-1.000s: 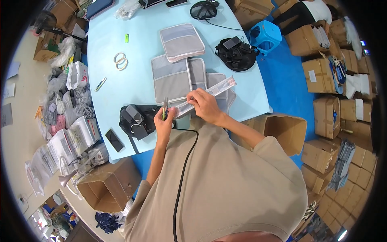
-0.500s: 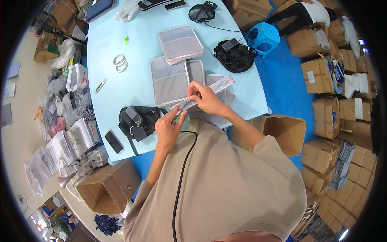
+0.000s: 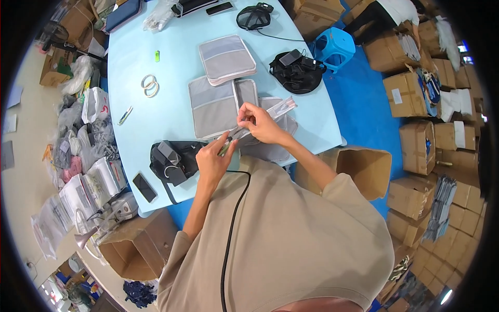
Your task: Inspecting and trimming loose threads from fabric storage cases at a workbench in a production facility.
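In front of my body, my left hand (image 3: 214, 158) is closed round a small green-handled tool (image 3: 223, 151), whose dark tip points toward my other hand; its exact kind is too small to tell. My right hand (image 3: 258, 124) pinches the edge of a slim grey pouch with a clear, pink-edged end (image 3: 282, 107). Much of that pouch is hidden behind my fingers. Beneath and beyond both hands lie grey zippered fabric organizers: a large one (image 3: 213, 106), a narrow one (image 3: 246, 91) and another at the near side (image 3: 270, 151). A further grey organizer (image 3: 227, 58) rests overlapping the large one.
On the pale blue table (image 3: 130, 166) lie a black bag with small dark boxes (image 3: 174, 161), a phone (image 3: 144, 187), two rings (image 3: 149, 86) and a black cap with devices (image 3: 297, 73). A blue stool (image 3: 334, 49) and an open carton (image 3: 364, 169) stand at the right.
My left hand has come closer to my right hand, bringing the green tool's tip up to the pouch edge. The view has shifted slightly.
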A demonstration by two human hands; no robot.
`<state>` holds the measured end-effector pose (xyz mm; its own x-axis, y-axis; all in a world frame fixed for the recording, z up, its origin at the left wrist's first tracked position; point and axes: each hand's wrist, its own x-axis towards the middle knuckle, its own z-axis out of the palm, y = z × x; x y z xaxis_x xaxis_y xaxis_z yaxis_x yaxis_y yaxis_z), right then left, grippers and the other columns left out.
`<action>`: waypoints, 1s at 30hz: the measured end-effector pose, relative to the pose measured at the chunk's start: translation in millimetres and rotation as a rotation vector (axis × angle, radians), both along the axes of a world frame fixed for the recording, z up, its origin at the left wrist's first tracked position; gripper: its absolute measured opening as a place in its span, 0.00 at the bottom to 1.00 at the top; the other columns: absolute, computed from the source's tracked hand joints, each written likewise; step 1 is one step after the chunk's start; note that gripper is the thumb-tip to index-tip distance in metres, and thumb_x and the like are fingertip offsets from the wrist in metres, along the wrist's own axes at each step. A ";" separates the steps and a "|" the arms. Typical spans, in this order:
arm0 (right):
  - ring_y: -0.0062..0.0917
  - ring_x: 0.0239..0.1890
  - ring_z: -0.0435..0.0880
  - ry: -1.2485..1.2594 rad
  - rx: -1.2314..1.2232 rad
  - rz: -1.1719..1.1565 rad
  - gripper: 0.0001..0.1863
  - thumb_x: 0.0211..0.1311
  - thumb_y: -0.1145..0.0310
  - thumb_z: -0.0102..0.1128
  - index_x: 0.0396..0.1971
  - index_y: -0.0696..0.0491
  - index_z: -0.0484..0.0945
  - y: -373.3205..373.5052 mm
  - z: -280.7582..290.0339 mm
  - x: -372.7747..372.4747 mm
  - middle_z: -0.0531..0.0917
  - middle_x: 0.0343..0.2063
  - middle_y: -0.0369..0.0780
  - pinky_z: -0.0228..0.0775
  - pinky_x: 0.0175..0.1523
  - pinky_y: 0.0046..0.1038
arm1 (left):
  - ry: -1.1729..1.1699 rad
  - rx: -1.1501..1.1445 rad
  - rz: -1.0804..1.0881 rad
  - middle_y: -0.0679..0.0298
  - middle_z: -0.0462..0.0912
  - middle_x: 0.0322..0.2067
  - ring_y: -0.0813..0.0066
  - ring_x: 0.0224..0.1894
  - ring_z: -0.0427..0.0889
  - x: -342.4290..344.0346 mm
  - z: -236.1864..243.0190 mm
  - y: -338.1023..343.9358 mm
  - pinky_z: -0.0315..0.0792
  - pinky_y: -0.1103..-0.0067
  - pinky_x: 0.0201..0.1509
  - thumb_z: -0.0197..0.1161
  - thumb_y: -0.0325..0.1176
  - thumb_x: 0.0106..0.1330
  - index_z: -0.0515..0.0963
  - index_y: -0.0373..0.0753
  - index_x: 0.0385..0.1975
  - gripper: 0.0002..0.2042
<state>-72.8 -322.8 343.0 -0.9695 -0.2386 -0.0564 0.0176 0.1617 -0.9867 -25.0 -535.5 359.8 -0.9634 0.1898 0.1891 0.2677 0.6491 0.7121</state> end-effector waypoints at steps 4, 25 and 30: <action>0.19 0.31 0.78 -0.026 0.010 0.003 0.07 0.65 0.82 0.61 0.38 0.57 0.72 0.6 1.8 0.0 0.81 0.31 0.35 0.71 0.39 0.25 | -0.005 0.032 -0.017 0.58 0.89 0.29 0.63 0.22 0.85 0.2 0.7 1.6 0.76 0.73 0.29 0.76 0.43 0.63 0.88 0.42 0.49 0.17; 0.18 0.30 0.78 -0.018 -0.019 -0.033 0.06 0.65 0.81 0.61 0.37 0.57 0.74 5.8 -3.5 4.0 0.80 0.30 0.34 0.70 0.38 0.24 | -0.179 0.060 -0.009 0.46 0.83 0.21 0.66 0.18 0.82 -7.3 8.8 10.6 0.74 0.74 0.29 0.74 0.41 0.66 0.89 0.36 0.46 0.16; 0.13 0.34 0.77 -0.044 0.022 0.008 0.06 0.67 0.82 0.60 0.37 0.55 0.73 6.4 -5.1 5.4 0.79 0.32 0.31 0.69 0.41 0.21 | -0.152 0.029 0.021 0.48 0.81 0.19 0.68 0.17 0.78 -4.8 11.4 15.4 0.73 0.73 0.28 0.73 0.41 0.67 0.89 0.37 0.46 0.15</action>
